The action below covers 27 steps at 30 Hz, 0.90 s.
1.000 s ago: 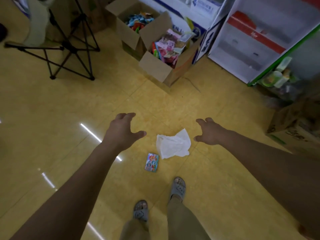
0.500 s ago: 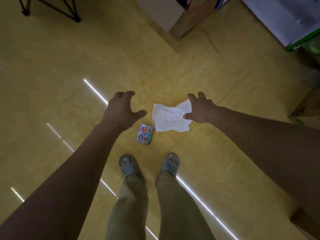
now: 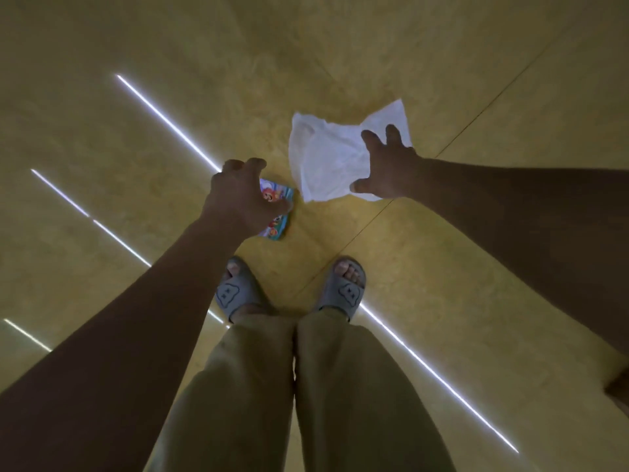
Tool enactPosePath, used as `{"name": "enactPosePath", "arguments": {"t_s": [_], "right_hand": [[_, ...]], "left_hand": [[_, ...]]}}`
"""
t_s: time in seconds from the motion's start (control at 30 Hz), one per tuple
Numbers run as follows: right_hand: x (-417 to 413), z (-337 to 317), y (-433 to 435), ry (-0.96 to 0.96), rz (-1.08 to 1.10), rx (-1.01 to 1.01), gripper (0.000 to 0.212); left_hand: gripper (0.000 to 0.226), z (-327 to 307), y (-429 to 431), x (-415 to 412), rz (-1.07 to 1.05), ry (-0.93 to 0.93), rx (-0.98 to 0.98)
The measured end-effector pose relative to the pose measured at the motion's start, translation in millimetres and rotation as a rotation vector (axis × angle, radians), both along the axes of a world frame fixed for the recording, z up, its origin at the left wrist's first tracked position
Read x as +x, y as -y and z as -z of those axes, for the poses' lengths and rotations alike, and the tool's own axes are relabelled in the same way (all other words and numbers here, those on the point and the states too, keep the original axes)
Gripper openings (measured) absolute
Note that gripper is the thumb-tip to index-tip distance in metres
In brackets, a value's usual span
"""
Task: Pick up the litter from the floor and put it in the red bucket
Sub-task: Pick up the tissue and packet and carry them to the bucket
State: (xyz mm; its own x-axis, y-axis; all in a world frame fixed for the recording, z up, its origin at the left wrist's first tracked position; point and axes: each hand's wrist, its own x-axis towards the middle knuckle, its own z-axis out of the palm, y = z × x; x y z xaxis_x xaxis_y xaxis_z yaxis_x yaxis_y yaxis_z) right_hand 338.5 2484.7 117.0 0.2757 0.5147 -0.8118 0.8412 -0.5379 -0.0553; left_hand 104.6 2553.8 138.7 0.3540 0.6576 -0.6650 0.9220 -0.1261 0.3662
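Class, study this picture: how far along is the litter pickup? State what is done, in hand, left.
Done: nothing; the colourful packet and the white crumpled sheet lie on the floor. In hand: the left hand curls over the packet, grip unclear; the right hand spreads open over the sheet. Left: lifting both and binning them; no red bucket is in view.

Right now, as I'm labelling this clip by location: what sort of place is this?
Indoors, likely a tiled room; which kind cannot be told. The glossy yellow floor shows a tile joint and reflections of strip lights, and the person wears slippers.
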Motion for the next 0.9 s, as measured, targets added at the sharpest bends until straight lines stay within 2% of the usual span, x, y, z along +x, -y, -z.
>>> {"name": "enactPosePath", "arguments": {"t_s": [0.13,0.3,0.5,0.57,0.63,0.7,0.77,0.83,0.9], "right_hand": [[-8.2,60.9,5.0,0.015,-0.004,-0.005,0.109],[-17.1,121.2,-0.8,0.020,-0.034,-0.005,0.113],[-12.8,202.9,-4.5,0.079,-0.133,0.112,0.137],[-9.7,228.4,-2.6,0.081,-0.171,0.114,0.138],[-12.3,242.3,1.4,0.091,-0.169,0.097,0.130],[-20.0,243.0,2.8,0.155,-0.120,0.123,0.114],[-28.8,236.8,6.7,0.210,-0.173,0.225,0.080],[-34.5,227.6,14.8,0.166,-0.266,0.266,0.047],[-39.1,212.5,25.4,0.114,-0.355,0.208,0.044]], "left_hand": [[0.098,65.7,4.4,-5.8,0.039,-0.040,0.000],[0.131,131.9,9.4,-6.6,0.011,-0.180,-0.094],[0.143,203.6,34.2,-10.0,-0.033,-0.215,-0.093],[0.145,222.3,42.2,-12.8,-0.018,-0.208,-0.055],[0.142,234.4,48.8,-14.6,0.016,-0.203,0.012],[0.139,240.1,50.3,-16.3,0.045,-0.207,0.066],[0.136,238.5,46.4,-18.8,0.052,-0.193,0.070],[0.134,229.4,38.8,-21.9,0.037,-0.154,0.045],[0.134,211.3,29.6,-25.7,0.022,-0.135,0.025]]}}
